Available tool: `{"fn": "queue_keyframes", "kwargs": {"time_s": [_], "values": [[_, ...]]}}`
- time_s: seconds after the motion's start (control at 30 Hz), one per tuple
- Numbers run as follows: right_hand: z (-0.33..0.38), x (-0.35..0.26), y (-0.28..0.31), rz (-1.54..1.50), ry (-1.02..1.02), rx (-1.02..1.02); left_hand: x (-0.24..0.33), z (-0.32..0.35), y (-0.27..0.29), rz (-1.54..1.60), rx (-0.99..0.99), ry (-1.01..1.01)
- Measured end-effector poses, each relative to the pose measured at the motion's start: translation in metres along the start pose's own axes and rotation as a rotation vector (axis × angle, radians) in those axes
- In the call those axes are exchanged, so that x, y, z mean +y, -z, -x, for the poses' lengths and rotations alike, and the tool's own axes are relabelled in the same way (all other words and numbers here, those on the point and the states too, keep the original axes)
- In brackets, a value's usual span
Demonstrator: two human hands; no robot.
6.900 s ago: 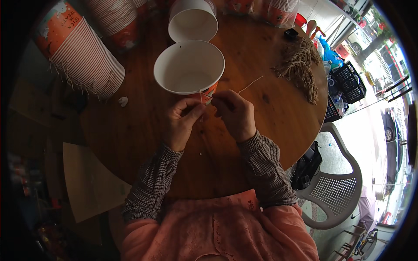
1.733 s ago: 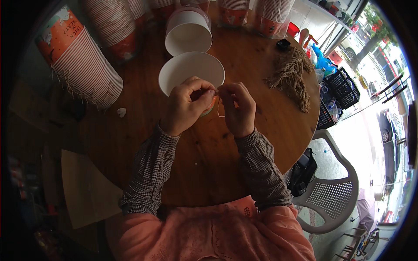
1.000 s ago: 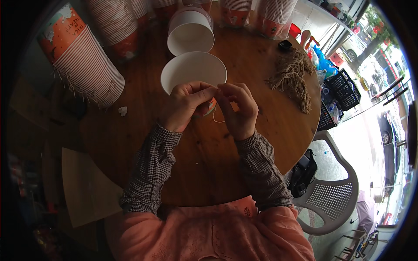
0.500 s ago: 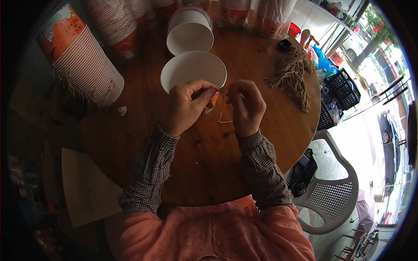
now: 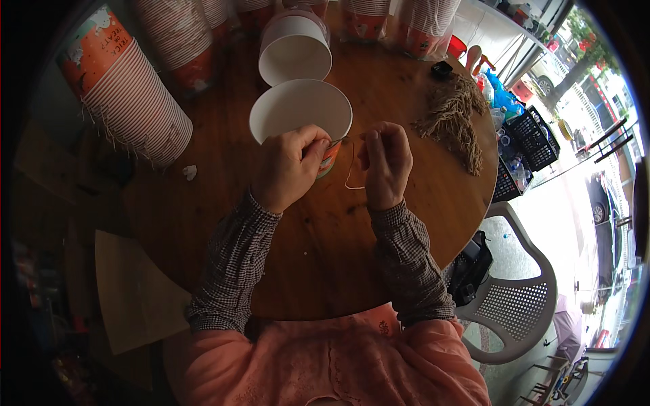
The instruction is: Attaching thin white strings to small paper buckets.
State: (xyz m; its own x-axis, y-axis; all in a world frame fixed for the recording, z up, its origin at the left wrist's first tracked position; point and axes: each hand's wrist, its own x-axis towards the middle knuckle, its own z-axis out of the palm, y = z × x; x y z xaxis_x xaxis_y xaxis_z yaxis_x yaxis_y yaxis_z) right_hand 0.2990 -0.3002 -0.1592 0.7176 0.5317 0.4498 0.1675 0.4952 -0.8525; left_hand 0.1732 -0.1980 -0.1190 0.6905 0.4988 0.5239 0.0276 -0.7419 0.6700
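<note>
My left hand (image 5: 290,169) is closed in a pinch at the rim of a white paper bucket with an orange printed side (image 5: 328,161). A thin pale string (image 5: 349,169) comes off its fingertips, hangs in a loose loop and runs to the edge of my right hand (image 5: 386,166). The right fingers are curled together just right of the bucket, apart from the left hand. Exactly how they grip the string is hidden. The bucket's wide white mouth (image 5: 298,108) faces me, its lower left side covered by my left hand.
Behind lie nested white buckets (image 5: 296,59). A tall stack of orange-bottomed paper buckets (image 5: 135,101) leans at the left, with bagged stacks (image 5: 423,30) farther back. A bundle of tan strings (image 5: 457,118) lies on the round wooden table (image 5: 318,271), near a grey chair (image 5: 508,298).
My right fingers have drawn a little to the right, away from the left fingertips, and the gap between the hands has widened. More of the bucket's orange side shows.
</note>
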Motion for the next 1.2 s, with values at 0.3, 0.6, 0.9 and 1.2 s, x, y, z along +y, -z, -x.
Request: {"fn": "queue_keyframes", "kwargs": {"time_s": [0.3,0.6,0.9,1.2], "values": [[0.006,-0.018,-0.007,0.093,-0.153,-0.195,0.019,-0.005,0.012,0.063,-0.061,0.018],[0.010,-0.024,-0.010,0.124,-0.019,-0.227,0.010,0.003,0.003,0.153,-0.090,-0.009],[0.015,-0.039,-0.006,0.108,0.016,-0.288,0.000,0.002,-0.006,-0.060,0.135,-0.207],[-0.002,-0.065,0.026,-0.381,0.100,0.032,-0.040,0.003,0.000,-0.056,0.149,-0.135]]}}
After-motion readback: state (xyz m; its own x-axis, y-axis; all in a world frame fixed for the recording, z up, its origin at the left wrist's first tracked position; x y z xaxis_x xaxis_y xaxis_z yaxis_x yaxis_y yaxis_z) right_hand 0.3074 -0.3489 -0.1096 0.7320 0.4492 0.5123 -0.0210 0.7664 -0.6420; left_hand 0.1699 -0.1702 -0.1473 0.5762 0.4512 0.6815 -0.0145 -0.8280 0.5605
